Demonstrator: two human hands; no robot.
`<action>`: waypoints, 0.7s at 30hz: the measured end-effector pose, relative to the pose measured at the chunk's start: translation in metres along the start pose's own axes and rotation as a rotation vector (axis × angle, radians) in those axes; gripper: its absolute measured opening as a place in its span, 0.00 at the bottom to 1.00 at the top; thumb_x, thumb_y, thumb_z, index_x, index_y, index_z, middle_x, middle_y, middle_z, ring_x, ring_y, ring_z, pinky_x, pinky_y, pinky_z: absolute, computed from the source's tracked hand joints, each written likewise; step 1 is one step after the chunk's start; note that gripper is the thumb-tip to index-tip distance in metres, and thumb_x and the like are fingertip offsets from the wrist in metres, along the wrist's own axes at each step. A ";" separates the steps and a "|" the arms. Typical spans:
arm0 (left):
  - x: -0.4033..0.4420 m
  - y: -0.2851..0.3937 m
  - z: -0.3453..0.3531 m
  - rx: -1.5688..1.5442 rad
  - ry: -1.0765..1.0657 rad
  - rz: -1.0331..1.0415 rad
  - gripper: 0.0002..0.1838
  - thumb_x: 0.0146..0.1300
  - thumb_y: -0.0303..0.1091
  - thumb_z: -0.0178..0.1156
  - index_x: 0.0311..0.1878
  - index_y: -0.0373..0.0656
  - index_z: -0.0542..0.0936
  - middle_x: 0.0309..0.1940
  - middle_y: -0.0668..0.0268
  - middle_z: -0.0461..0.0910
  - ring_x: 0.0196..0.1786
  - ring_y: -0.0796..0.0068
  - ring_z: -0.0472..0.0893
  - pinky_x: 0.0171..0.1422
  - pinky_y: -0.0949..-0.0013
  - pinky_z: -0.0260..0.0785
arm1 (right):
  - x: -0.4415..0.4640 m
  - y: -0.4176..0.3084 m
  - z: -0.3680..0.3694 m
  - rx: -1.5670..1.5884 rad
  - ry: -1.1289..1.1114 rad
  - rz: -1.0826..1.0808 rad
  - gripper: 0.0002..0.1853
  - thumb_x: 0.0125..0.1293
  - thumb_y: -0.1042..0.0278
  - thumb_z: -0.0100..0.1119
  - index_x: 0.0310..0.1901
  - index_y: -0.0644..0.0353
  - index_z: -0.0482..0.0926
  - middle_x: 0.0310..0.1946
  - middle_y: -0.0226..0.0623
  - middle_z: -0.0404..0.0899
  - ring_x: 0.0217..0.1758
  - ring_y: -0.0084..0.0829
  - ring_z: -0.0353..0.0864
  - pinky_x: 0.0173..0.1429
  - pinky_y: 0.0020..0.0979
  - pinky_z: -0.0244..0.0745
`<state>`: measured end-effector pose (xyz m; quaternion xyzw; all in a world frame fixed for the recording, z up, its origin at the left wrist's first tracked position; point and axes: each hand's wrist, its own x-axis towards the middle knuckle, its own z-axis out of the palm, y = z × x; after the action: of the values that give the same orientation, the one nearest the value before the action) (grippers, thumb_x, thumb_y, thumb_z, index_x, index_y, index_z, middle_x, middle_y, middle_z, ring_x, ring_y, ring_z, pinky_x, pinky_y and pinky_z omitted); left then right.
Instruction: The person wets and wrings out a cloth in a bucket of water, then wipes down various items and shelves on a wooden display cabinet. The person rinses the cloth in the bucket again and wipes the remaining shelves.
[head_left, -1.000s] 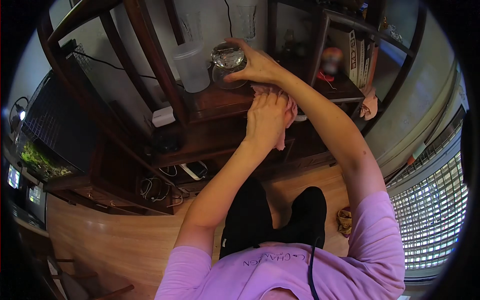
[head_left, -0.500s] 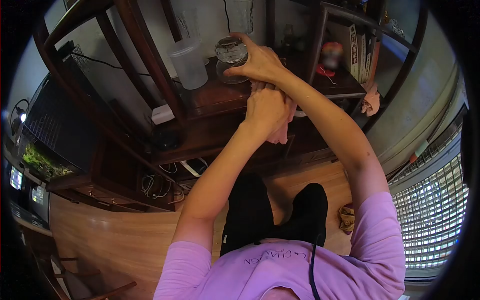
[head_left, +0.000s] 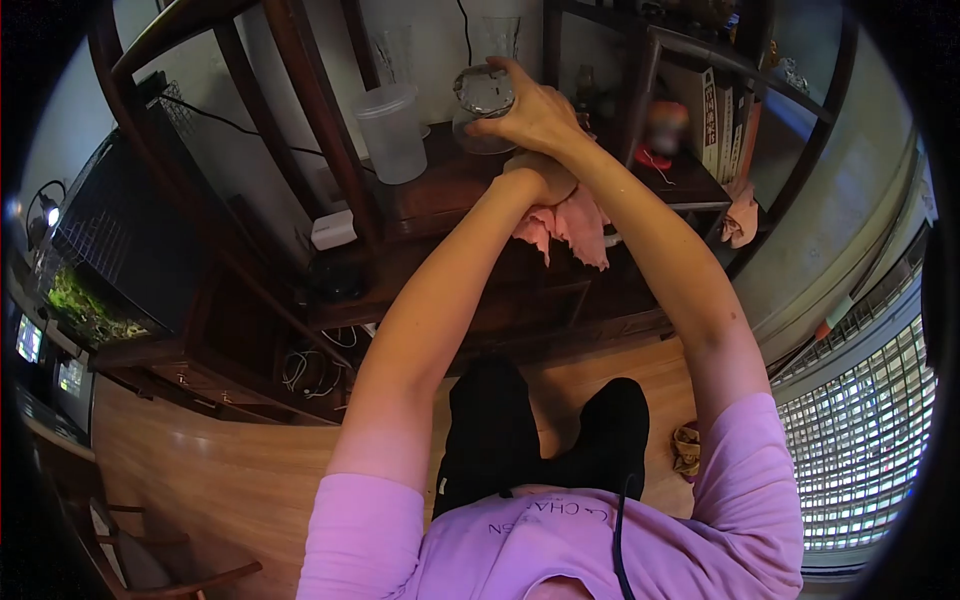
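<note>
My right hand [head_left: 535, 112] reaches across the dark wooden shelf [head_left: 420, 207], its thumb and index finger curved round the side of a clear glass vessel [head_left: 484, 92]. Under my right wrist, my left hand [head_left: 545, 178] presses on the shelf, and its fingers are mostly hidden behind the right hand and wrist. A pink cloth [head_left: 575, 228] hangs from beneath my left hand over the shelf's front edge. To the left of the glass vessel stands a frosted plastic container [head_left: 391, 135].
Two clear glasses stand behind the container and vessel. Rightward are a red figure [head_left: 662, 133], upright books [head_left: 712, 120] and another cloth [head_left: 740, 216]. A white box [head_left: 333, 230] sits lower left, near a tank [head_left: 90, 305]. Dark posts frame the shelf.
My left hand has slid forward and farther under my right wrist, with the cloth now spread out behind it. My right hand stays at the glass vessel. The view has shifted slightly.
</note>
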<state>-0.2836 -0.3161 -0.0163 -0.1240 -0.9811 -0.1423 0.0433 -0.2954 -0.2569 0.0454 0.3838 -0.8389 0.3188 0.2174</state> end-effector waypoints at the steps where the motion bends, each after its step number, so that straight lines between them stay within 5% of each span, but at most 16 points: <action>1: -0.003 0.001 -0.003 0.003 0.005 -0.003 0.34 0.72 0.54 0.37 0.76 0.47 0.56 0.75 0.54 0.57 0.75 0.57 0.60 0.76 0.59 0.55 | 0.001 -0.003 -0.003 0.002 0.001 -0.006 0.53 0.37 0.39 0.72 0.69 0.43 0.63 0.42 0.52 0.84 0.51 0.52 0.82 0.62 0.45 0.71; 10: -0.041 -0.032 0.007 0.147 0.200 -0.343 0.29 0.74 0.47 0.33 0.66 0.39 0.69 0.63 0.44 0.71 0.62 0.48 0.76 0.68 0.51 0.65 | 0.004 -0.013 -0.028 -0.065 -0.002 0.033 0.53 0.37 0.39 0.72 0.69 0.45 0.63 0.41 0.49 0.84 0.49 0.50 0.83 0.60 0.46 0.72; 13: -0.065 -0.034 0.009 0.412 0.396 -0.261 0.26 0.73 0.45 0.36 0.61 0.37 0.73 0.56 0.44 0.77 0.56 0.47 0.79 0.63 0.48 0.69 | 0.000 -0.010 -0.031 -0.053 0.022 0.050 0.54 0.36 0.39 0.72 0.69 0.45 0.63 0.41 0.49 0.84 0.50 0.50 0.83 0.59 0.45 0.73; 16: -0.096 -0.018 -0.001 0.159 0.301 -0.392 0.22 0.68 0.41 0.48 0.54 0.31 0.75 0.58 0.42 0.74 0.59 0.42 0.77 0.61 0.51 0.72 | -0.004 -0.005 -0.029 -0.056 0.015 0.067 0.55 0.37 0.38 0.72 0.70 0.47 0.62 0.40 0.52 0.84 0.49 0.51 0.83 0.59 0.43 0.73; 18: -0.107 -0.017 0.009 0.306 0.765 -0.247 0.18 0.67 0.42 0.50 0.41 0.36 0.82 0.42 0.48 0.83 0.39 0.47 0.85 0.45 0.50 0.78 | -0.007 -0.002 -0.026 -0.045 0.020 0.086 0.55 0.35 0.39 0.73 0.69 0.47 0.63 0.41 0.50 0.84 0.50 0.50 0.83 0.58 0.43 0.73; 21: -0.120 -0.008 0.015 0.372 0.894 -0.311 0.18 0.65 0.41 0.54 0.29 0.37 0.84 0.31 0.51 0.84 0.28 0.50 0.84 0.34 0.52 0.79 | -0.015 0.001 -0.023 -0.038 -0.003 0.107 0.55 0.35 0.39 0.74 0.69 0.48 0.63 0.40 0.50 0.85 0.49 0.49 0.84 0.59 0.43 0.73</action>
<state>-0.1703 -0.3474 -0.0470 0.1062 -0.8822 -0.0090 0.4586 -0.2837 -0.2325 0.0522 0.3347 -0.8646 0.3132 0.2059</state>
